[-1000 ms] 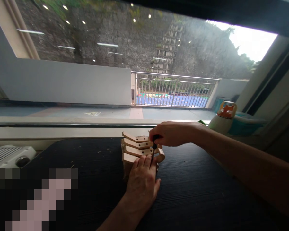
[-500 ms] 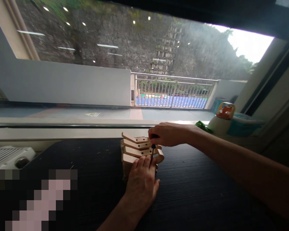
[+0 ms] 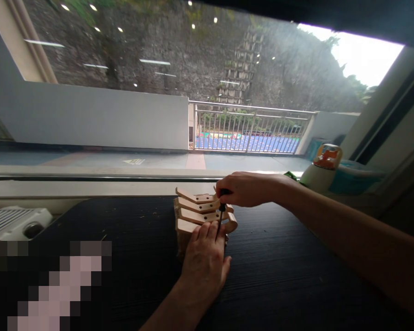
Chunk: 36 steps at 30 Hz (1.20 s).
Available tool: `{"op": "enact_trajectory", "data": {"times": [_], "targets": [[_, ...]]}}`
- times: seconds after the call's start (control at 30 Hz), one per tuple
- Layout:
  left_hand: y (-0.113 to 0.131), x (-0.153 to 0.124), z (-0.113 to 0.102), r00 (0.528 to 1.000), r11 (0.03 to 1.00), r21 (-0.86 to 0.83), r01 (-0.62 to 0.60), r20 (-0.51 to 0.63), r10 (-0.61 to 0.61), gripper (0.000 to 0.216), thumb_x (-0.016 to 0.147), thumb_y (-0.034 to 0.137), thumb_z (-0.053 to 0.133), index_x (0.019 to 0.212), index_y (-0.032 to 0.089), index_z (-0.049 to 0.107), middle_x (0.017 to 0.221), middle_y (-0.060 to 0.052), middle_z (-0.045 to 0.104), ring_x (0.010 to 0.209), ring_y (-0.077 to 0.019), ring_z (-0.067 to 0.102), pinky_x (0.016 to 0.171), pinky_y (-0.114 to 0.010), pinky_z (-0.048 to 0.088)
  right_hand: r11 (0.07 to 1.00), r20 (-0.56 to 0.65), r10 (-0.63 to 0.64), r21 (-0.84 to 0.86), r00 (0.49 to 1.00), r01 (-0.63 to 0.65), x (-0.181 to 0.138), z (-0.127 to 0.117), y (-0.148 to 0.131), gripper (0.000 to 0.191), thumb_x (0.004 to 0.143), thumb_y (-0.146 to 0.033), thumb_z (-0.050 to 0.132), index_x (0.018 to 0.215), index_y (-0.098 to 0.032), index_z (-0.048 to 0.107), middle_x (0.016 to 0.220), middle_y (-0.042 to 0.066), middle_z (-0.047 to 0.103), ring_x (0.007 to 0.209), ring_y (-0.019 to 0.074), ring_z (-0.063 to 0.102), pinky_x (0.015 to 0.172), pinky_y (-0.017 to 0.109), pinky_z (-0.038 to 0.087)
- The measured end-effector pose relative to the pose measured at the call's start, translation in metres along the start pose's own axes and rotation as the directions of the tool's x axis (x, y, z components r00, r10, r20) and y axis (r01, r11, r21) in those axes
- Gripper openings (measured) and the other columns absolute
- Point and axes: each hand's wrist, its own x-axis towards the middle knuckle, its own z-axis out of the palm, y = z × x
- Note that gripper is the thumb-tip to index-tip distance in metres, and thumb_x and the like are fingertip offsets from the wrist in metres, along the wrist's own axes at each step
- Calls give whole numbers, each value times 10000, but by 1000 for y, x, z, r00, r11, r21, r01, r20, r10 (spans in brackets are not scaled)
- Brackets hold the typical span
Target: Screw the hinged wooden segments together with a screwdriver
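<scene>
My right hand (image 3: 239, 189) is closed around the dark handle of a screwdriver (image 3: 222, 212), whose shaft points down, slightly tilted, beside my left fingers. The tip is hidden behind those fingers. With the fingers bent over it, my left hand (image 3: 207, 253) grips the near end of a wooden block (image 3: 184, 239) on the dark table. Several pale curved wooden hooks (image 3: 193, 215) lie side by side across the block, their ends turned up. Dark holes or screw heads, I cannot tell which, show on the farther hooks. My left hand covers most of the nearest hook.
The dark table (image 3: 131, 276) carries small wood crumbs to the left of the block. A white slatted appliance (image 3: 17, 223) stands at the left. Beyond the table are a window sill (image 3: 89, 189), a white container with an orange top (image 3: 320, 172) and a teal box (image 3: 355, 177).
The view has shifted a little, so the hands and block sit slightly farther right. Both hands keep their holds, and the screwdriver stays at the near hook.
</scene>
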Motion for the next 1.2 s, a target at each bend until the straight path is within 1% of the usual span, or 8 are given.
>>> {"op": "enact_trajectory", "data": {"times": [0.2, 0.37, 0.4, 0.53, 0.77, 1.0, 1.13, 1.2], "targets": [[0, -1, -1, 1000, 1000, 4, 1, -9, -1, 560, 788, 333, 555, 1309, 142, 484, 1305, -116, 511, 1189, -295, 427, 1047, -454, 319, 1000, -10, 4, -30, 1000, -4, 1, 2, 0, 253, 833, -320, 452, 864, -173, 655, 754, 41, 653, 586, 112, 483, 535, 240, 315], [0, -2, 0, 1000, 1000, 5, 6, -15, -6, 551, 792, 332, 546, 1311, 157, 481, 1310, -106, 509, 1199, -292, 423, 1052, -450, 310, 1000, -3, 26, 8, 1000, -26, -3, -7, -1, 380, 801, -400, 528, 1116, -200, 603, 842, 47, 673, 617, 123, 523, 536, 235, 330], [0, -2, 0, 1000, 1000, 4, 5, -11, -4, 550, 793, 332, 544, 1311, 156, 481, 1314, -106, 506, 1207, -291, 419, 1055, -449, 306, 1000, -4, 12, 15, 1000, -12, -4, -8, -2, 368, 803, -384, 528, 1118, -208, 604, 848, 43, 675, 623, 122, 526, 540, 233, 333], [1, -2, 0, 1000, 1000, 1, 2, -9, -2, 554, 792, 336, 545, 1311, 155, 479, 1314, -107, 505, 1207, -289, 421, 1059, -445, 307, 999, 18, -38, 14, 999, 38, -3, -6, -4, 239, 822, -269, 475, 959, -206, 660, 812, 30, 673, 618, 110, 513, 549, 234, 331], [1, -1, -1, 1000, 1000, -11, 5, 3, -5, 566, 787, 339, 557, 1310, 139, 478, 1309, -117, 506, 1200, -289, 422, 1061, -445, 308, 999, -42, 13, -30, 999, -14, 0, 3, -5, 217, 825, -275, 452, 891, -184, 637, 757, 33, 653, 582, 111, 474, 530, 237, 308], [0, -2, 0, 1000, 1000, -18, 5, -24, -5, 550, 790, 328, 556, 1307, 157, 482, 1301, -107, 511, 1192, -286, 423, 1051, -446, 312, 998, -55, 34, -43, 998, -36, -1, 2, -8, 266, 846, -317, 450, 900, -159, 658, 757, 58, 659, 586, 120, 486, 533, 245, 303], [0, -1, 0, 1000, 1000, -22, 6, -23, -6, 552, 790, 334, 554, 1306, 153, 484, 1302, -109, 507, 1195, -287, 419, 1050, -446, 311, 1000, -15, 24, -16, 1000, -24, -6, -2, -6, 277, 808, -297, 501, 1027, -199, 639, 795, 36, 670, 599, 118, 506, 534, 235, 313], [0, -1, 0, 1000, 1000, -19, 6, -22, -6, 553, 790, 338, 555, 1307, 156, 483, 1300, -107, 508, 1190, -287, 422, 1048, -447, 316, 1000, -13, -1, -3, 1000, 1, -8, -3, -4, 259, 801, -264, 491, 1001, -218, 651, 807, 24, 672, 605, 112, 508, 546, 230, 324]]}}
